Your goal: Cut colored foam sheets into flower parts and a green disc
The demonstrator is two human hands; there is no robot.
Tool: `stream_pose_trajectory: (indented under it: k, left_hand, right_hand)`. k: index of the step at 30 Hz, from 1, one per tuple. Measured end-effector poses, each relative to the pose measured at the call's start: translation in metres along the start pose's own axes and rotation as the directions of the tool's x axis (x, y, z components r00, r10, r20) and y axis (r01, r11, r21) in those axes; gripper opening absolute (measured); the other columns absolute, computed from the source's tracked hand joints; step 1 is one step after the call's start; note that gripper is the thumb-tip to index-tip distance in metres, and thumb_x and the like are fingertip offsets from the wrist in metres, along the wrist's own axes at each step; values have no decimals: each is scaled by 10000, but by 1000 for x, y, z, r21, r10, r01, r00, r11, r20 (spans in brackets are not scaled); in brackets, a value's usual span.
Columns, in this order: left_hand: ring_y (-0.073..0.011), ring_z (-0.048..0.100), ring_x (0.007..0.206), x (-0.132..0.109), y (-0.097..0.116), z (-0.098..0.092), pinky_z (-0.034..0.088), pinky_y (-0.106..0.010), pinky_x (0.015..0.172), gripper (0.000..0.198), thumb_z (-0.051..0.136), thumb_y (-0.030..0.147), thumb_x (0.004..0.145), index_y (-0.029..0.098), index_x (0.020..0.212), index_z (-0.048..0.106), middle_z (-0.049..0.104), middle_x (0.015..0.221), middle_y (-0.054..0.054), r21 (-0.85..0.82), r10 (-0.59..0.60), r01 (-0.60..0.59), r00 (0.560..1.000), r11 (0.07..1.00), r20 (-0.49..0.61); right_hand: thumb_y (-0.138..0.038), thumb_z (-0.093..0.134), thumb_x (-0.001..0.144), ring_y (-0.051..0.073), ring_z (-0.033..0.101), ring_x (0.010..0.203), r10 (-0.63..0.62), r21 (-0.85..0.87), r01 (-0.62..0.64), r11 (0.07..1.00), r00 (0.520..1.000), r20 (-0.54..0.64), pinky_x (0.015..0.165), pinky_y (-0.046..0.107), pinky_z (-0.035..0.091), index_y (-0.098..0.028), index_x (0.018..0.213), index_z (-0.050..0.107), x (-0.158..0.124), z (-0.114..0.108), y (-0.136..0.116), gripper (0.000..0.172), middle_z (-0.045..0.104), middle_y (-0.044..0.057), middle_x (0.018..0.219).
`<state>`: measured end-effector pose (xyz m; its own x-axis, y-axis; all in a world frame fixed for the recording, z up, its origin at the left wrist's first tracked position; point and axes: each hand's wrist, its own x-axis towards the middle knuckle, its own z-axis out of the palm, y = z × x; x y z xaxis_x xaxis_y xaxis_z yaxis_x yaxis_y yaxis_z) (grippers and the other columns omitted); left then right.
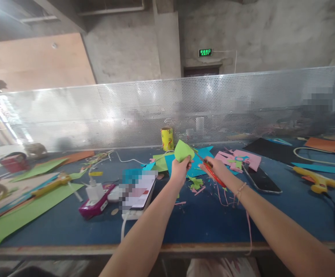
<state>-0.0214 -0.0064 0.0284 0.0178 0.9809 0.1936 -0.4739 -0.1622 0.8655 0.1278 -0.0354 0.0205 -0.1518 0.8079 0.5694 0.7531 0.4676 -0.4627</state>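
Your right hand (pixel 217 168) is holding red-handled scissors (pixel 217 178), slanting forward-left; your left hand (pixel 181 169) is pinching curved green paper (pixel 182 151).

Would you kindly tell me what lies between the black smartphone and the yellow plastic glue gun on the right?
The head view shows bare blue tabletop between the smartphone and glue gun.

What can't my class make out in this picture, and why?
In the head view:
Lit screen: its left side is masked by pixelated blocks.
Scissors: the right hand covers part of them.
Green paper: too blurred to tell whether the scissors touch it.
Yellow cylinder: some printing too small to read.
Orange sheet: cut off by the right edge.
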Motion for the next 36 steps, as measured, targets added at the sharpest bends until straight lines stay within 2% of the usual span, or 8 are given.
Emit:
stream_pose_trajectory:
  k: [4,9,14,21,29,32,36]
  left_hand:
    - [-40,425,396,-2,0,0,323,-178,406,228,721,256,536,107,626,574,555,494,0,40,-28,26,998,999,53]
    - [-40,426,390,-5,0,1,327,-172,399,214,724,231,541,99,626,578,561,490,-8,32,-48,44,993,999,105]
    - [-65,488,417,-3,-2,-1,392,-188,437,205,720,211,567,94,677,594,583,519,-21,-5,-52,53,995,999,85]
    - [-83,547,457,2,-6,-3,461,-220,520,235,686,282,655,99,770,594,624,599,-42,4,5,-5,999,1000,-41]
    - [-81,527,460,4,-9,-4,433,-210,495,245,704,295,617,97,712,596,594,535,-24,66,55,-55,998,996,3]
    - [-66,496,437,4,-8,-4,402,-196,466,232,703,292,606,101,665,585,590,528,-20,90,53,-54,998,994,14]
    - [-61,481,425,2,-9,-2,390,-193,454,231,708,293,589,105,644,585,592,526,-20,125,21,-25,999,992,38]
  right_hand:
    - [-474,432,802,105,353,487,-36,39,36,999,999,-13,491,242,301,-203,678,392,0,1,2,300,388,-39,524]
    - [-489,397,801,106,379,484,-16,71,19,997,999,-32,498,241,317,-193,677,415,0,2,1,322,388,-30,525]
    - [-458,420,797,96,369,473,-41,60,44,997,998,-44,482,237,306,-192,622,386,1,0,-2,320,382,-25,506]
    - [-490,410,794,94,351,469,-9,73,10,997,1000,-15,477,236,292,-196,595,364,0,0,-3,358,378,-34,494]
    - [-461,382,807,104,354,460,25,64,-23,998,999,-35,485,252,291,-206,611,350,2,9,-2,323,391,-31,497]
    - [-516,362,815,105,367,480,49,145,-50,988,999,8,492,251,318,-207,627,351,-1,7,-7,362,391,-36,517]
    - [-585,334,819,104,380,481,139,298,-157,942,987,80,461,241,331,-208,702,385,-4,9,-6,398,411,-38,555]
